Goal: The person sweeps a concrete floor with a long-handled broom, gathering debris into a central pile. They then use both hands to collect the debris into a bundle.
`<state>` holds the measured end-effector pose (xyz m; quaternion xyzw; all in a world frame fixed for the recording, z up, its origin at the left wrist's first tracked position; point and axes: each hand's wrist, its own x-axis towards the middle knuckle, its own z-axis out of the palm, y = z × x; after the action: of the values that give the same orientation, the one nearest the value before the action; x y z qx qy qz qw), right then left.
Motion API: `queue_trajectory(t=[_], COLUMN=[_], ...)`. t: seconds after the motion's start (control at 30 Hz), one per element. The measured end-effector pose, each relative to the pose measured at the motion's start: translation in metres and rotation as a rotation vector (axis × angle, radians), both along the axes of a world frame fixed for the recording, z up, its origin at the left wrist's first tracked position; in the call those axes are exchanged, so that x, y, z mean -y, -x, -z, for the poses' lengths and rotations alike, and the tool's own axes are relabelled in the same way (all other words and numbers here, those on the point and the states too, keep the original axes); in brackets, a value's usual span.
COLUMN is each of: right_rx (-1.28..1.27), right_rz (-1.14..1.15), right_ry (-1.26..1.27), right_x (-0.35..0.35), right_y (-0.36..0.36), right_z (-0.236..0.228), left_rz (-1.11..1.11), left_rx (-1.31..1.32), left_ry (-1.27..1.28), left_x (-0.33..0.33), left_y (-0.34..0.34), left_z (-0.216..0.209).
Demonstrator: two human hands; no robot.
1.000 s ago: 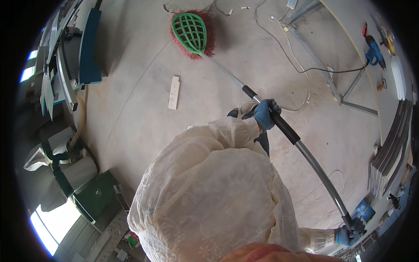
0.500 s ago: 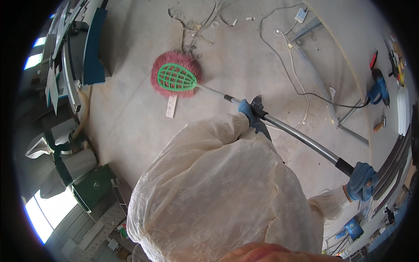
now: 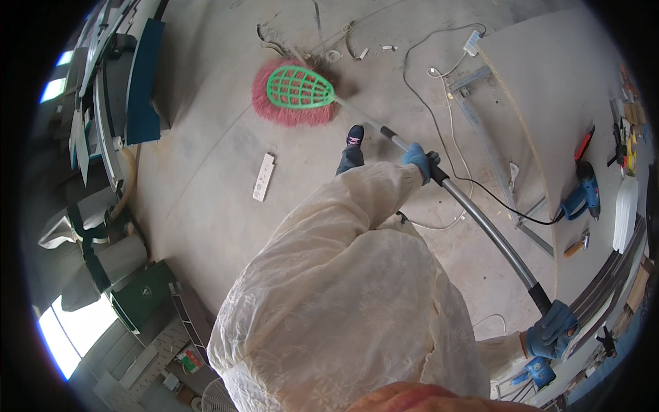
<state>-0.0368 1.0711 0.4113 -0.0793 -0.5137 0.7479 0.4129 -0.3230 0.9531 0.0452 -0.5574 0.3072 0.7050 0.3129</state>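
Observation:
A long-handled broom (image 3: 300,87), with pink-red bristles and a green latticed head, rests on the grey floor ahead of me. Its metal pole slants down to the right. My left hand (image 3: 417,162), in a blue glove, is wrapped round the pole near its black middle grip. At the pole's black end, my right hand (image 3: 551,329) is closed in the same kind of glove. Loose strips and scraps of debris (image 3: 302,56) lie by the far side of the bristles. A white power strip (image 3: 263,177) lies on the floor nearer to me.
At the right stands a table (image 3: 549,89) bearing a blue power tool (image 3: 585,192) and hand tools. Its metal leg (image 3: 484,141) reaches the floor beside trailing cables (image 3: 434,113). A green bin (image 3: 143,295) and stacked panels (image 3: 144,82) stand at the left.
The broom head has moved away and to the right, off the power strip, which now lies uncovered. Both hands keep hold of the pole. My shoe has come into view beside it.

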Motion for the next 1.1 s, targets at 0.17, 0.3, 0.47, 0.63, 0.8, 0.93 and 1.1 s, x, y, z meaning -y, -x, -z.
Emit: queue_trajectory(t=[0.17,0.3,0.47,0.63,0.8,0.93,1.1], right_rx=[0.001,-0.017,-0.054,-0.058,-0.069,-0.231,-0.146], right_rz=[0.255,0.403,0.492,0.607,0.822,0.566,0.267], right_ry=[0.06,0.134,0.154,0.018,0.106,0.21,0.174], right_x=[0.021,0.044,0.069,0.088,0.103,0.105,0.11], right_y=[0.03,0.078,0.15,0.193,0.192,0.181,0.189], right_z=[0.002,0.005,0.022,0.024,0.011,0.023,0.069], left_rz=[0.174,0.463,0.636,1.093,0.59,0.454,0.277], left_rx=[-0.035,-0.099,-0.173,-0.718,-0.425,-0.386,-0.322], left_ry=[-0.029,0.086,-0.061,-0.412,-0.134,-0.099,0.012], left_x=[-0.045,-0.075,-0.124,-0.137,-0.106,-0.03,0.09], left_y=[0.055,0.115,0.2,0.243,0.245,0.266,0.285], left_z=[-0.011,-0.012,0.036,0.066,0.018,0.004,0.017])
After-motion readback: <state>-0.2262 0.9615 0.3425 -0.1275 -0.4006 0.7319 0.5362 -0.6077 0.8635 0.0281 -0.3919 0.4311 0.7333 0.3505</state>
